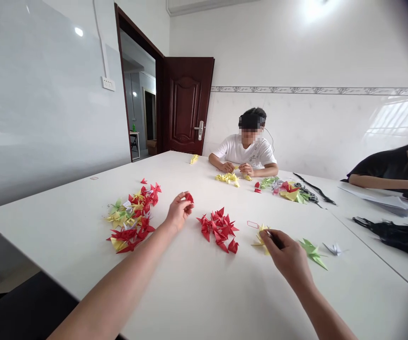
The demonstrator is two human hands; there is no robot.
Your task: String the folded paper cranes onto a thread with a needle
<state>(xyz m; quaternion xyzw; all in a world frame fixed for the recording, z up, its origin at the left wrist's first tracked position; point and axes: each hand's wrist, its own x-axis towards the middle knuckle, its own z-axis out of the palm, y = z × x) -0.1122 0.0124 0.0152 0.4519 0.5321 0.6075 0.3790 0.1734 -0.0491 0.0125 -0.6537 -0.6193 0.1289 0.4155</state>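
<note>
My left hand (pixel 179 212) is raised over the middle of the white table (pixel 190 293), its fingers pinched on a red paper crane (pixel 189 198). To its right lies a cluster of red paper cranes (pixel 220 229). A mixed pile of red, yellow, green and white cranes (pixel 129 217) spreads out left of it. My right hand (pixel 285 250) is closed at the fingertips beside yellow paper cranes (pixel 260 237), which it partly covers. What its fingers pinch is hidden. Beyond it, on the right, rest a green paper crane (pixel 313 253) and a white one (pixel 335 248).
Across the table, a person in a white shirt (pixel 242 148) handles yellow paper near yellow cranes (pixel 227 178). More coloured cranes (pixel 291 191) and a black strap (pixel 313 189) lie to the right. Another person's arm (pixel 388 183), papers (pixel 384 198) and a black bundle (pixel 397 236) are at far right.
</note>
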